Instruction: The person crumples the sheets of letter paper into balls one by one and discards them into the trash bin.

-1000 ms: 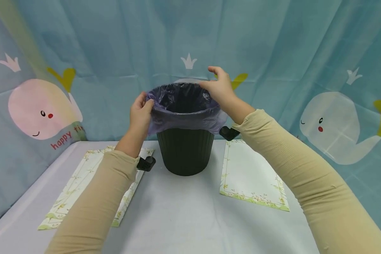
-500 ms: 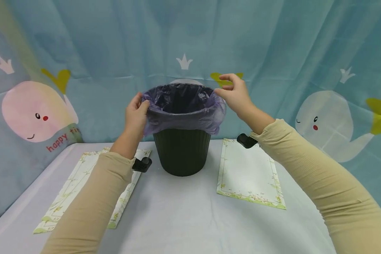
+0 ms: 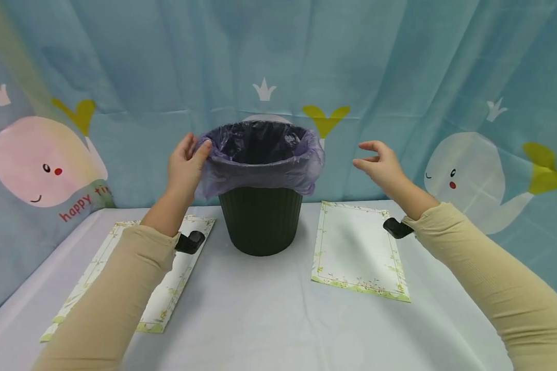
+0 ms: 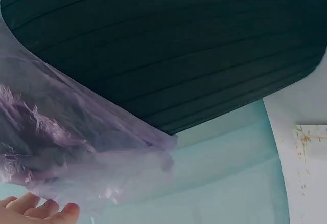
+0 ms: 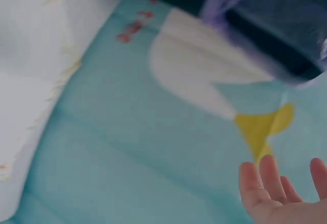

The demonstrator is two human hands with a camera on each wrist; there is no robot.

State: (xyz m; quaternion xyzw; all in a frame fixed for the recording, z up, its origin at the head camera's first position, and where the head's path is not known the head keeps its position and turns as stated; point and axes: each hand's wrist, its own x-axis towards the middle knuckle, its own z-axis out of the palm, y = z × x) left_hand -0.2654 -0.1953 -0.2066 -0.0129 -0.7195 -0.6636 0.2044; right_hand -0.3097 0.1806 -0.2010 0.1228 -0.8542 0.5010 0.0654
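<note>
A dark ribbed trash bin (image 3: 261, 221) stands upright on the table, lined with a translucent purple trash bag (image 3: 264, 175) folded down over its rim. My left hand (image 3: 185, 162) is at the bag's left edge, thumb and fingers apart; in the left wrist view the fingertips (image 4: 69, 213) lie right beside the crinkled plastic, not gripping it. Out to the right, my right hand (image 3: 380, 162) hovers well away from the bin, holding nothing, fingers loosely bent. The right wrist view shows its fingers (image 5: 271, 175) spread below the bag's side.
On the left of the white-covered table (image 3: 260, 309) lie overlapping floral-bordered sheets (image 3: 167, 293), partly under my left forearm. Another such sheet (image 3: 357, 252) lies right of the bin. A blue curtain (image 3: 190, 62) with whale prints hangs behind and along the left.
My right hand has left the bag's right rim and moved right and down. The left hand has eased slightly left, away from the bag's edge. The view has shifted a little.
</note>
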